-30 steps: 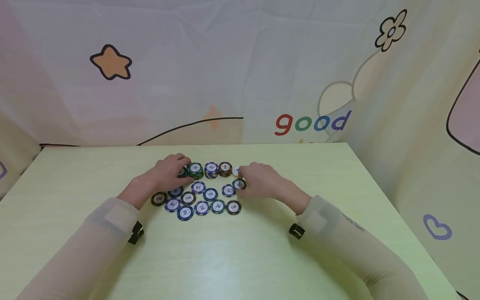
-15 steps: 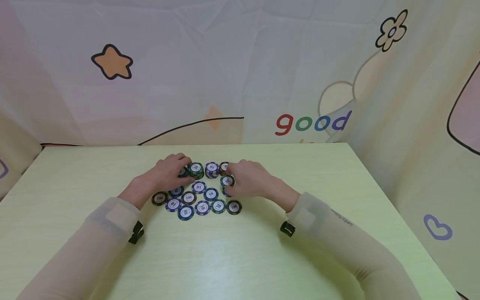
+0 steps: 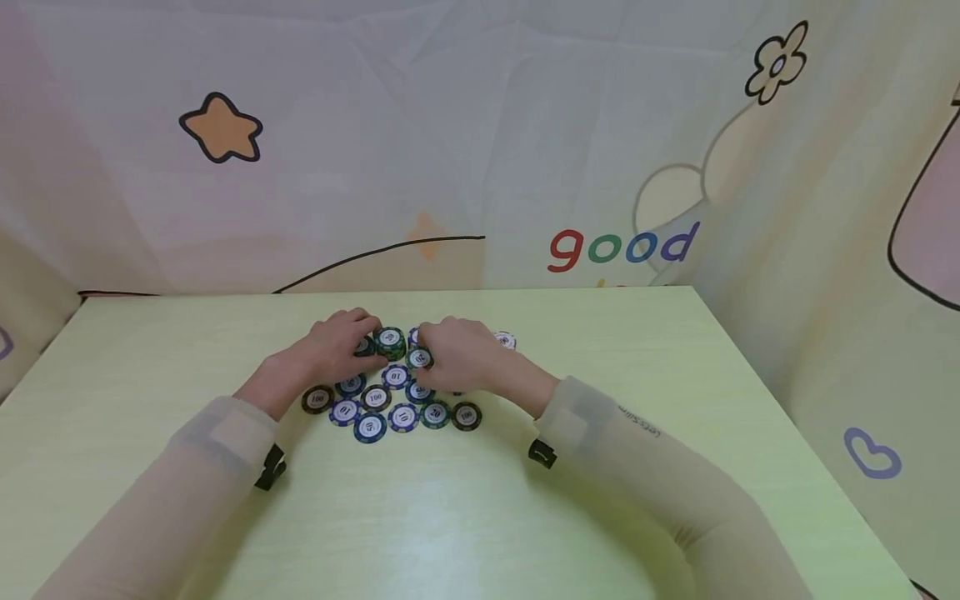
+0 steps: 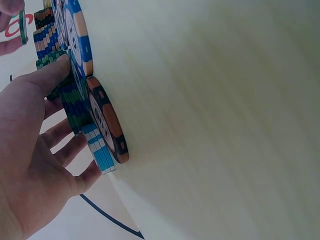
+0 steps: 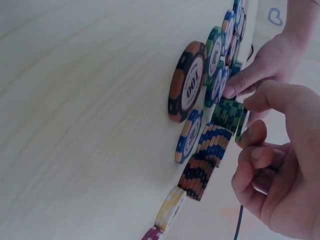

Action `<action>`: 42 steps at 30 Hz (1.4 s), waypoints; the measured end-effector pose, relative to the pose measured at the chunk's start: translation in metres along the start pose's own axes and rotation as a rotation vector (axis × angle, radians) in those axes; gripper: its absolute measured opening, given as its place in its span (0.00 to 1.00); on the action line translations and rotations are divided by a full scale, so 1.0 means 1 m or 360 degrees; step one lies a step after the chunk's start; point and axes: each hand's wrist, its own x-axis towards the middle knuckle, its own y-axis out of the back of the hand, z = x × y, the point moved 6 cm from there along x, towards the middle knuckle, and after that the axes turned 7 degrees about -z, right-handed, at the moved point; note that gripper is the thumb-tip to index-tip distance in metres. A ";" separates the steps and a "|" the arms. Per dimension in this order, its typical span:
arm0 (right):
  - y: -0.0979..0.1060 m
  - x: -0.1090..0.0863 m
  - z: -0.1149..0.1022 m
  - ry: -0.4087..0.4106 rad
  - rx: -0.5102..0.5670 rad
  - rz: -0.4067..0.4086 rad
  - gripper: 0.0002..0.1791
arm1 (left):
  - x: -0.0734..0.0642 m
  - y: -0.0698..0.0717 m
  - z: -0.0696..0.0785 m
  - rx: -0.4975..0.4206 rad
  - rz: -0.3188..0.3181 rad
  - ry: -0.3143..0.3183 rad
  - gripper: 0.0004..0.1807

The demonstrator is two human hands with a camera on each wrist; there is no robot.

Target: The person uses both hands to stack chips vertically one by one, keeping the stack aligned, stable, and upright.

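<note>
Chips (image 3: 421, 358): one in right fingers (image 5: 270, 96), three 100s (image 3: 467, 416)

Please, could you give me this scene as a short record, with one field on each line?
Left hand: thumb and fingers around the dark green stack
Right hand: pinches one green chip
Chip touching a stack: cannot tell
Other stacks: green stack, blue stack, brown stack, yellow stack, white-blue stack
Loose chips: several flat, nearer the person, including a 100 chip
Surface: pale table
Backdrop: printed cloth
</note>
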 end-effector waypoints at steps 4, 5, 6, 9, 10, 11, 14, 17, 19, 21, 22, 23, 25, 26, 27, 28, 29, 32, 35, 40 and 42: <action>0.000 0.008 -0.006 -0.0003 -0.0006 0.0030 0.16 | -0.001 -0.001 0.000 -0.0009 0.0007 0.0005 0.30; 0.000 0.010 -0.007 -0.0005 -0.0012 0.0035 0.16 | -0.002 -0.001 0.000 -0.0010 0.0010 0.0005 0.30; 0.000 0.011 -0.008 -0.0008 -0.0021 0.0041 0.16 | -0.002 -0.001 0.000 -0.0011 0.0014 0.0006 0.30; 0.000 0.017 -0.011 -0.0020 -0.0039 0.0054 0.15 | -0.001 -0.001 -0.002 -0.0020 0.0022 0.0010 0.29; -0.001 0.019 -0.011 -0.0026 -0.0037 0.0054 0.15 | -0.001 -0.001 -0.002 -0.0023 0.0024 0.0009 0.29; -0.001 0.021 -0.011 -0.0030 -0.0035 0.0055 0.15 | -0.001 -0.001 -0.002 -0.0025 0.0025 0.0009 0.28; -0.002 0.026 -0.011 -0.0057 -0.0013 0.0050 0.15 | -0.001 -0.002 -0.003 -0.0024 0.0028 0.0011 0.28; -0.002 0.030 -0.011 -0.0089 -0.0001 0.0056 0.15 | -0.001 -0.001 -0.001 -0.0013 0.0036 -0.0008 0.28; -0.001 0.032 -0.010 -0.0108 -0.0009 0.0064 0.15 | -0.001 -0.001 -0.001 -0.0006 0.0041 -0.0016 0.28; -0.001 0.034 -0.010 -0.0116 -0.0019 0.0080 0.15 | -0.001 -0.001 -0.001 -0.0005 0.0043 -0.0021 0.28; -0.001 0.034 -0.010 -0.0116 -0.0023 0.0088 0.15 | -0.001 -0.001 -0.001 -0.0009 0.0040 -0.0016 0.28; -0.001 0.035 -0.010 -0.0114 -0.0029 0.0094 0.15 | -0.001 -0.001 -0.001 -0.0013 0.0037 -0.0009 0.28; -0.001 0.037 -0.011 -0.0109 -0.0037 0.0104 0.15 | -0.001 0.000 -0.001 -0.0013 0.0038 -0.0010 0.28; -0.001 0.037 -0.011 -0.0106 -0.0039 0.0108 0.15 | -0.001 0.000 -0.001 -0.0015 0.0039 -0.0009 0.29; -0.001 0.038 -0.011 -0.0104 -0.0042 0.0111 0.15 | -0.001 0.000 0.000 -0.0014 0.0041 -0.0010 0.29; -0.002 0.038 -0.012 -0.0104 -0.0042 0.0112 0.15 | -0.001 0.000 0.000 -0.0012 0.0041 -0.0010 0.29; -0.002 0.039 -0.012 -0.0105 -0.0042 0.0111 0.15 | 0.000 0.000 0.000 -0.0009 0.0042 -0.0012 0.29; -0.003 0.039 -0.012 -0.0123 -0.0046 0.0107 0.18 | 0.000 0.000 0.000 -0.0002 0.0041 -0.0015 0.29; -0.003 0.037 -0.012 -0.0143 -0.0055 0.0116 0.24 | -0.001 0.000 0.000 -0.0001 0.0038 -0.0011 0.29; -0.001 0.033 -0.013 -0.0104 -0.0063 0.0147 0.21 | -0.001 0.000 -0.001 0.0008 0.0040 -0.0006 0.28; 0.000 0.032 -0.014 -0.0078 -0.0068 0.0158 0.16 | -0.001 0.000 -0.002 0.0005 0.0044 -0.0006 0.28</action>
